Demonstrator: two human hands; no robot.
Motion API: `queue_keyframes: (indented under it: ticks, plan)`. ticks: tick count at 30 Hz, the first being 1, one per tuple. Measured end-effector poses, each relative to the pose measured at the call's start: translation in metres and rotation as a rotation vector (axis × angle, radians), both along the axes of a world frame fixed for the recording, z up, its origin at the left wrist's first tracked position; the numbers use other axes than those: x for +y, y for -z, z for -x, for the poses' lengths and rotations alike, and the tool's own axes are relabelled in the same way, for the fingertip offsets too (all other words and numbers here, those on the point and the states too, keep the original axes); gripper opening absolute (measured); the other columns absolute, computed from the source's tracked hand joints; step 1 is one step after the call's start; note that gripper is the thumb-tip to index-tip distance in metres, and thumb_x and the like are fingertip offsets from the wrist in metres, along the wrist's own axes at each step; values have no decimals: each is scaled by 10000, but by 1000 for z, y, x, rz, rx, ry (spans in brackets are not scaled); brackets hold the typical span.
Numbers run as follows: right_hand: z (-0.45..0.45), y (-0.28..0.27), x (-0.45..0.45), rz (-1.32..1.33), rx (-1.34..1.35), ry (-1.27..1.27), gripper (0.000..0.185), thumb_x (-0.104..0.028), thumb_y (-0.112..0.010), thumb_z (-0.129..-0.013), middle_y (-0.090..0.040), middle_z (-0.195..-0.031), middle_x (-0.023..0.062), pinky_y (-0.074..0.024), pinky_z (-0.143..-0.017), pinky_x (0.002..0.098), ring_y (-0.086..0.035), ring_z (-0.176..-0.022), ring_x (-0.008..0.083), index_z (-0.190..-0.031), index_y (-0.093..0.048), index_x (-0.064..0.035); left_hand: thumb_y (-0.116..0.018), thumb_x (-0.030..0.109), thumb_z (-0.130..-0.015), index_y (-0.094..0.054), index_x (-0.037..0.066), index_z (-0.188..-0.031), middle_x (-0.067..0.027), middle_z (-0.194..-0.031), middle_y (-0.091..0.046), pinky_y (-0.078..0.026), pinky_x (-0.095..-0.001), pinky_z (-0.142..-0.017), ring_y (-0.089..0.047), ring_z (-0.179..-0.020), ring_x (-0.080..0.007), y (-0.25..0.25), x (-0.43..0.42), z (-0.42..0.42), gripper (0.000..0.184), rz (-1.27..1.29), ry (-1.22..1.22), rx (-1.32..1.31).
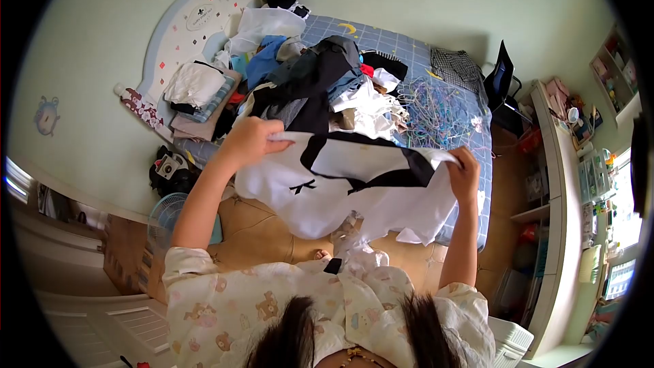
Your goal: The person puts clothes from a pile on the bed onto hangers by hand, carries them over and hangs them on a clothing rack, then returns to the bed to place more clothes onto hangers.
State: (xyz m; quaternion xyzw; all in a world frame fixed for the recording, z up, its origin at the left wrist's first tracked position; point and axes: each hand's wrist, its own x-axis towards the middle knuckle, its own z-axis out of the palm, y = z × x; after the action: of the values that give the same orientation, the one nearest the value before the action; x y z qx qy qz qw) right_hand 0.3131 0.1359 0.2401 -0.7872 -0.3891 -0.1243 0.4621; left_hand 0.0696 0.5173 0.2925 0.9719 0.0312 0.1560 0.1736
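Left hand (pixel 253 142) and right hand (pixel 464 173) grip opposite ends of a white garment (pixel 293 211), perhaps a top, so it hangs spread.

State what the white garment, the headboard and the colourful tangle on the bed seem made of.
White garment: soft, matte fabric, perhaps a cotton blend; it drapes between left hand and right hand.
Headboard: probably smooth painted wood or board; its flat face carries small motifs.
Colourful tangle: possibly plastic-coated wire, finish too small to tell; thin strands look stiffly curved.
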Motion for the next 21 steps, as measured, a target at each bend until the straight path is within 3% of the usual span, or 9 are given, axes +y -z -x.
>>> queue_keyframes:
  ticks: [5,7,8,15,21]
  plan:
    - [8,-21,5,-34,2,41,52,1,-605,-785,-503,-675,100,-387,-566,298,-477,-595,194,-796,-565,32,-640,285,-865,-519,23,-672,-168,-574,-509,-382,-383,-474,-492,-520,-359,-17,-15,-5,347,34,-75,-214]
    - [6,-18,8,-4,-10,58,117,-23,-602,-816,-456,-646,90,-354,-550,302,-415,-575,180,-760,-517,36,-598,304,-895,-532,17,-671,-168,-580,-515,-386,-385,-476,-503,-525,-359,-17,-19,-7,370,87,-127,-229]
    - [5,-14,11,-72,18,39,217,-55,-602,-849,-376,-628,63,-300,-535,297,-328,-586,142,-724,-444,26,-558,332,-919,-544,21,-657,-167,-576,-522,-387,-388,-469,-510,-522,-362,-15,-21,-8,407,48,-141,-248]
    - [8,-8,17,-133,151,93,317,-153,-628,-869,-317,-570,3,-255,-481,289,-284,-567,80,-675,-428,-1,-560,339,-919,-533,32,-638,-172,-560,-525,-373,-415,-447,-514,-501,-363,-7,-22,-13,417,8,-171,-252]
    - [-8,2,18,-94,188,111,311,-153,-643,-846,-341,-559,29,-270,-477,294,-300,-569,81,-669,-442,4,-561,345,-916,-516,33,-629,-173,-559,-528,-370,-429,-445,-523,-507,-366,7,-12,-29,426,7,-158,-214]
